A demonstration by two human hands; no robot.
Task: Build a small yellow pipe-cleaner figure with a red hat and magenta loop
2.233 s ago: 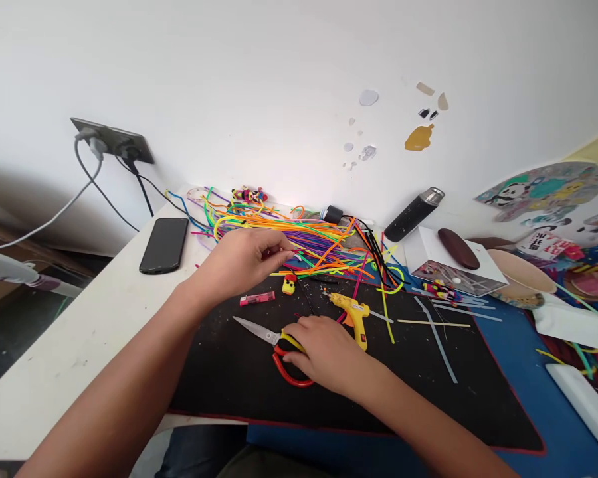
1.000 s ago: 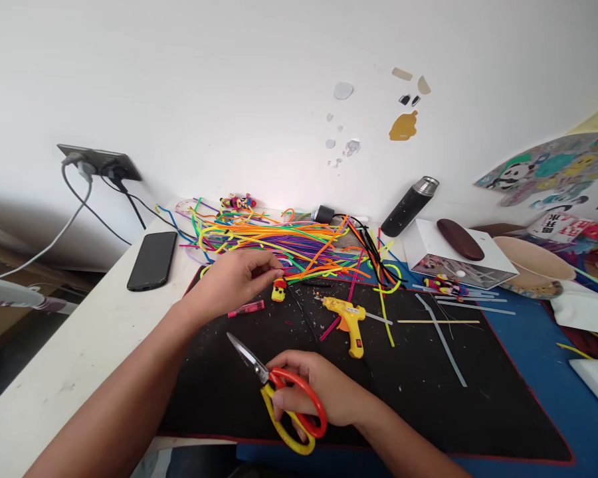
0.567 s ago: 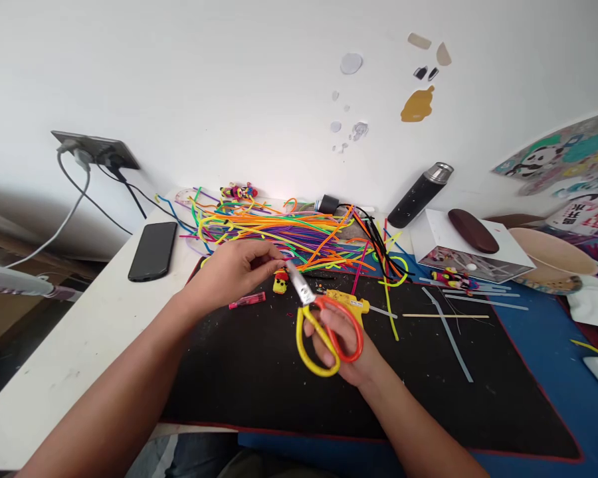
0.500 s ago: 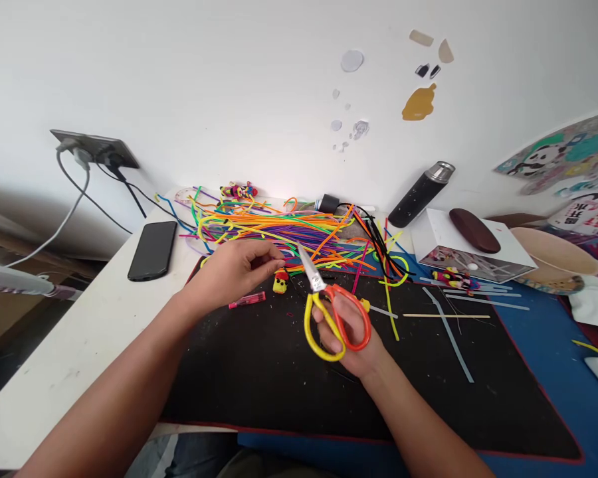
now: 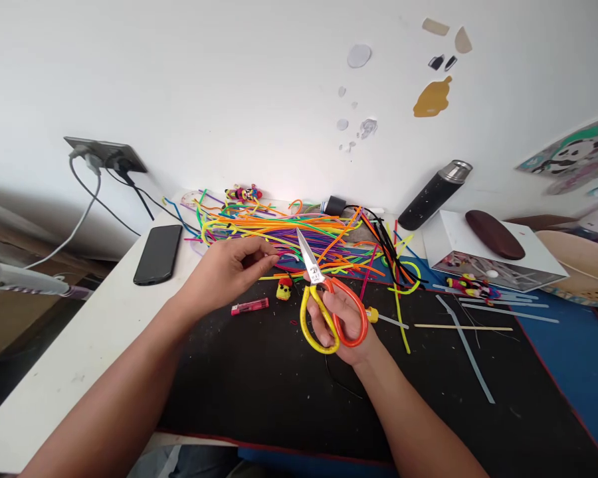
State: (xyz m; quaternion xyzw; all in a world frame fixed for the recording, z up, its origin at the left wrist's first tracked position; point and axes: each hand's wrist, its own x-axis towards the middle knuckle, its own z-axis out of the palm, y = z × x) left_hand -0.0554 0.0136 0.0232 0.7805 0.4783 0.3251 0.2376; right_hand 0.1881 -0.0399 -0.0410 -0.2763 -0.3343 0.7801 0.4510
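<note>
My right hand (image 5: 346, 318) holds a pair of scissors (image 5: 311, 262), one handle yellow and the other orange-red, with the blades closed together and pointing up and away. The thumb and fingertips of my left hand (image 5: 239, 269) are pinched together left of the blades. Whatever is between them is too small to make out. Just below the left fingertips is a small yellow and red figure piece (image 5: 284, 289) with dark eye spots. A pink lighter (image 5: 250, 306) lies nearby on the black mat (image 5: 259, 378). Beside my right hand is a small yellow piece (image 5: 372, 315) by a pale stick.
Colourful pipe cleaners (image 5: 289, 232) lie heaped along the wall. A phone (image 5: 158, 254) is on the left. To the right are a black flask (image 5: 433, 196), a white box (image 5: 493, 245) with a brown case (image 5: 495, 234) on top, a finished-looking figure (image 5: 471, 286), straws (image 5: 471, 355) and a thin wooden stick (image 5: 463, 326).
The view has shifted slightly. The scissors have turned a little more upright in my right hand. My left hand keeps its pinch, a little farther from the small figure piece.
</note>
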